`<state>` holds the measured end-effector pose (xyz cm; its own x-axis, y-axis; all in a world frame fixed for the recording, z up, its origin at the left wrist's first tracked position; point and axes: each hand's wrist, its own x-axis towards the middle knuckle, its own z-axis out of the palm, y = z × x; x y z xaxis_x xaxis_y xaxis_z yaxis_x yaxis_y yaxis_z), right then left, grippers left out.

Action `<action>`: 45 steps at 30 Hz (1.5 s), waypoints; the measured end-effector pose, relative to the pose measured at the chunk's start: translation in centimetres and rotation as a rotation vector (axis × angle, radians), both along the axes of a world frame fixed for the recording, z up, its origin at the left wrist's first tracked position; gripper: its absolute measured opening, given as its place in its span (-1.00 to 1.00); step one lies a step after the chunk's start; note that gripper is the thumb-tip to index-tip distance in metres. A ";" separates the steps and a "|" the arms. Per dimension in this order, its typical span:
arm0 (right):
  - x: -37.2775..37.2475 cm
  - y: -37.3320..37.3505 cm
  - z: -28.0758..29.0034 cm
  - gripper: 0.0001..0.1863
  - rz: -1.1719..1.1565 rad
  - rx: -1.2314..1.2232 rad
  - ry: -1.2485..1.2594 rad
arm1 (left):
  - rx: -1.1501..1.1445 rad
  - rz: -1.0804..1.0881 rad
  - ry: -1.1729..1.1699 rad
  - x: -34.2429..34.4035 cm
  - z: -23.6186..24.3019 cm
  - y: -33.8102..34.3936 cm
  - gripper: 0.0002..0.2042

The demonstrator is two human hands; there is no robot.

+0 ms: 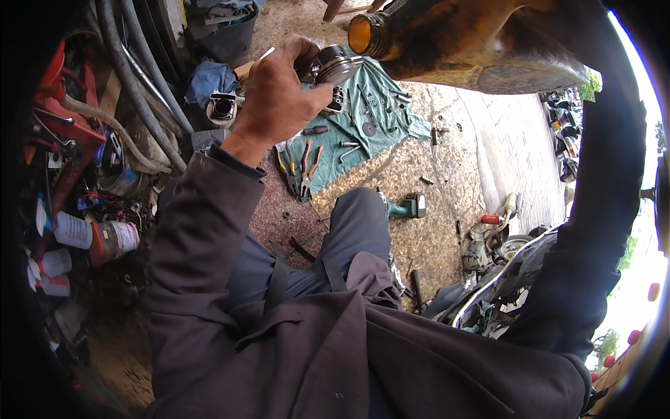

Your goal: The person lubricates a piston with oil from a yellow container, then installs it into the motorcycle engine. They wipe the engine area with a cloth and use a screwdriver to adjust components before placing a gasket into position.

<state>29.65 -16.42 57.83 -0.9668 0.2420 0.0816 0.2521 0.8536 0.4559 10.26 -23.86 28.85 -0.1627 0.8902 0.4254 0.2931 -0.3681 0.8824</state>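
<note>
Speckled workshop floor (447, 167) below me, pale paving (516, 140) off to the right, daylight past it. A green cloth (380, 126) is spread on the floor ahead, small metal bits scattered over it.

Left hand (283, 94): raised over the near-left part of the cloth, fingers closed on a round metal part (336, 66) (piston-like, dark on top, shiny round the side). That part is up in the air, just beyond my knuckles, near the mouth of a big stained jug (481, 56).

The jug lies tipped on its side in the air, amber opening facing left, toward the part. My right sleeve (583, 230) rises along the right edge to the jug's far end; right hand lost in the dark there, so I cannot tell how its fingers stand.

On the cloth: a metal casting (338, 100) partly behind my left hand, a toothed disc (368, 129), and orange-handled pliers (307, 171) at the near edge, beside a yellow-handled pair (287, 167).

Near my right knee, a teal power tool (403, 207) on the floor. Left side: thick grey hoses (122, 70), a red metal frame (66, 122), white tubs (72, 230). A blue rag (209, 82) sits beyond my left wrist, next to a housing with a round bore (222, 108).
</note>
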 end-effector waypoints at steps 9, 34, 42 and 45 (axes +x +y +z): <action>0.5 0.3 -0.2 -0.72 0.035 -0.003 0.029 | -0.008 0.003 -0.025 0.1 -0.4 0.4 -0.71; 1.0 0.4 -0.3 -0.73 0.038 -0.012 0.055 | 0.005 0.004 -0.011 0.1 -0.4 0.4 -0.69; 0.4 0.0 -0.4 -0.73 0.050 -0.035 0.057 | 0.017 -0.002 -0.015 0.0 -0.4 0.5 -0.71; -0.2 -0.1 -0.5 -0.73 0.055 -0.063 0.053 | 0.016 -0.003 -0.019 -0.1 -0.5 0.4 -0.71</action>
<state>29.45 -16.50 57.38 -0.9735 0.1952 0.1191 0.2266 0.8933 0.3881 10.21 -23.41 28.38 -0.1681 0.8837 0.4369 0.2751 -0.3835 0.8816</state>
